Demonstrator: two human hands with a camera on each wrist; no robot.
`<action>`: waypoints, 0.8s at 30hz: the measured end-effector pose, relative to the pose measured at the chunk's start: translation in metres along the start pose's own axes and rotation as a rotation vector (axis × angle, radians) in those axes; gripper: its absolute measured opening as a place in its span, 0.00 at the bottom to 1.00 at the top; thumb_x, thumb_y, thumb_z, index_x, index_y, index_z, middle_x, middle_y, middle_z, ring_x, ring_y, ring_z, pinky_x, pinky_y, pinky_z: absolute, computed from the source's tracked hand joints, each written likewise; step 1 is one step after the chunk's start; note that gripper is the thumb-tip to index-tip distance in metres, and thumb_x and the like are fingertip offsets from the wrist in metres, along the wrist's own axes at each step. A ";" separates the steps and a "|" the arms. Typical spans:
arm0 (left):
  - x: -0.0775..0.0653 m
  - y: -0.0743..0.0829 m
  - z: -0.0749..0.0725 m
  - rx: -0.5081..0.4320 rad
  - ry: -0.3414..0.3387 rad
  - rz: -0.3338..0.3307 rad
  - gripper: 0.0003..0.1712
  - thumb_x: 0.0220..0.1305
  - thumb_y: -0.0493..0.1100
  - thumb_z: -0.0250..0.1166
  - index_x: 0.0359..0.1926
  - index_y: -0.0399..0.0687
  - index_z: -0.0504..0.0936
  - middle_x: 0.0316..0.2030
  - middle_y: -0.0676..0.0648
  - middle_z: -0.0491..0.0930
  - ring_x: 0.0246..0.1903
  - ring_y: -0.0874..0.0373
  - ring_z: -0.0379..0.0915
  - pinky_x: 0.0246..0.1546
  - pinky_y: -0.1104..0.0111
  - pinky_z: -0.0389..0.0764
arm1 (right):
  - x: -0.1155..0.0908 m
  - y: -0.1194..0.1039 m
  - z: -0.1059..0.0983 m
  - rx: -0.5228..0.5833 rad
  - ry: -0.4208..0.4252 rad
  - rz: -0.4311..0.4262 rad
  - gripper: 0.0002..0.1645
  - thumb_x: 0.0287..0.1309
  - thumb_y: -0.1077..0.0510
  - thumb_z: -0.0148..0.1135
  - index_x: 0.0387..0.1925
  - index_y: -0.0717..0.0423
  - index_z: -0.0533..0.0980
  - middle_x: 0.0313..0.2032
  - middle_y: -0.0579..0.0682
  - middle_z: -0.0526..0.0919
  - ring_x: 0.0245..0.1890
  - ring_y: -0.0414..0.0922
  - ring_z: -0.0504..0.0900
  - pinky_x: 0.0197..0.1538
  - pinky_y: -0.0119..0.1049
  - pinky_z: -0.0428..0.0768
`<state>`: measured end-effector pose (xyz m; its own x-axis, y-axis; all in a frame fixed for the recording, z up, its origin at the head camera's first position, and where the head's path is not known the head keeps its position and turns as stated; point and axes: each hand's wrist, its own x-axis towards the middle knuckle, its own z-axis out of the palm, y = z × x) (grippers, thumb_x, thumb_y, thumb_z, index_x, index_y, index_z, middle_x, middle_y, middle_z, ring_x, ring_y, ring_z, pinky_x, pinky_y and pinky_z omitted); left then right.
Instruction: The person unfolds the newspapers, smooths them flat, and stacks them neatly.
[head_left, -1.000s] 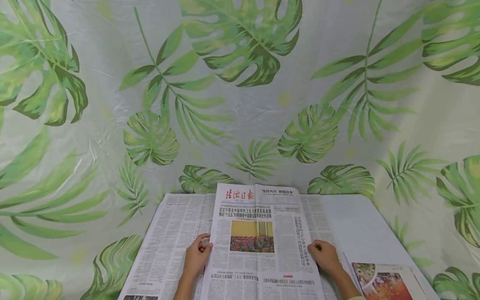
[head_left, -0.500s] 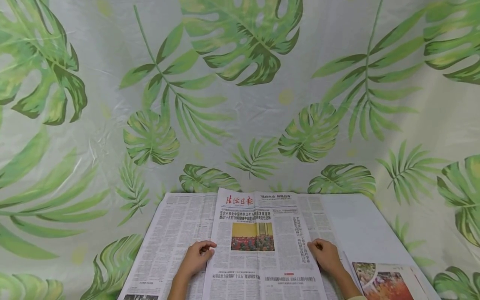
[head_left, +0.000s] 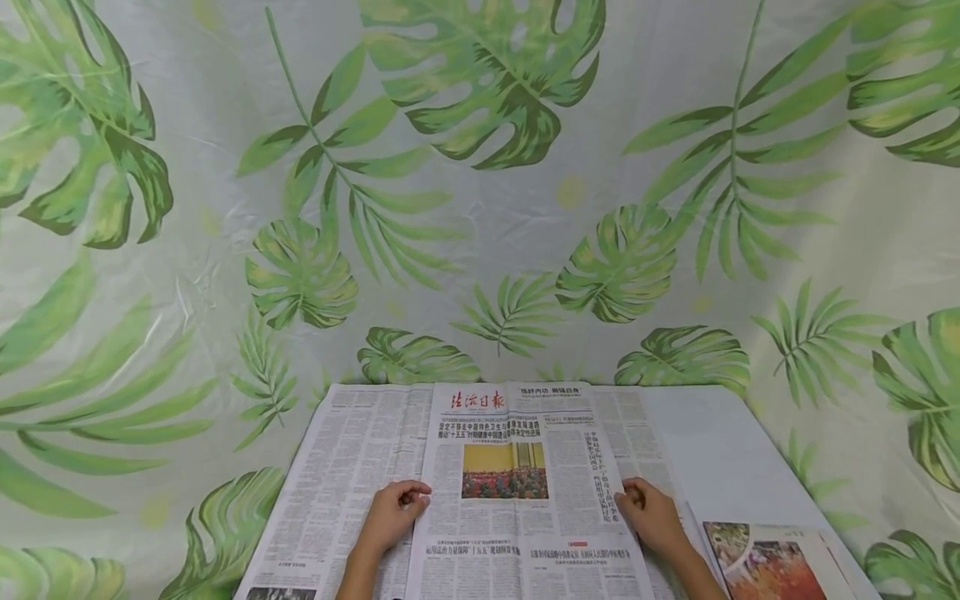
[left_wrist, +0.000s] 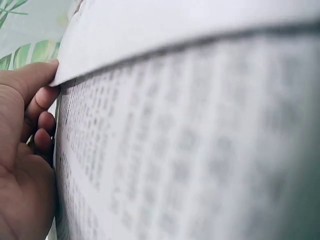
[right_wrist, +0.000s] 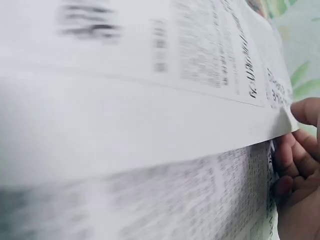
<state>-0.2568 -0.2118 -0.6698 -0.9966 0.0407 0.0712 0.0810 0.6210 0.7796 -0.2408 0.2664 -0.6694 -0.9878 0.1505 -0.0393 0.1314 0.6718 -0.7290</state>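
A folded newspaper [head_left: 487,521] with a red masthead and a colour photo lies over a wider spread newspaper [head_left: 352,467], upright to the head view. My left hand [head_left: 392,515] holds its left edge; in the left wrist view thumb and forefinger pinch the sheet's edge, the other fingers curled below. On the opposite side my right hand [head_left: 651,512] grips the right edge. The right wrist view has that thumb on top of the paper, fingers [right_wrist: 285,155] underneath, and the edge slightly bent there. The newspaper's bottom is cut off by the head view's lower border.
To the right, a white surface [head_left: 712,450] shows beside the spread newspaper. A booklet with a red and orange picture [head_left: 772,567] lies at the front right. Behind and around hangs a curtain [head_left: 480,233] printed with green leaves.
The top newspaper's far edge has come down and nearer, now level with the spread beneath. My left hand has shifted slightly nearer while changing its finger hold; my right hand has barely moved.
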 end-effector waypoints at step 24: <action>-0.001 0.001 0.007 0.039 0.027 0.000 0.06 0.60 0.42 0.76 0.36 0.58 0.87 0.25 0.59 0.75 0.30 0.63 0.68 0.37 0.71 0.67 | -0.085 -0.002 -0.005 0.142 -0.056 0.112 0.33 0.64 0.56 0.67 0.67 0.63 0.71 0.30 0.46 0.88 0.24 0.41 0.82 0.30 0.31 0.77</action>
<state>-0.2560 -0.2060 -0.6733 -0.9959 0.0200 0.0878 0.0796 0.6513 0.7547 -0.1569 0.2555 -0.6612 -0.9713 0.1755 -0.1603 0.2313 0.5431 -0.8072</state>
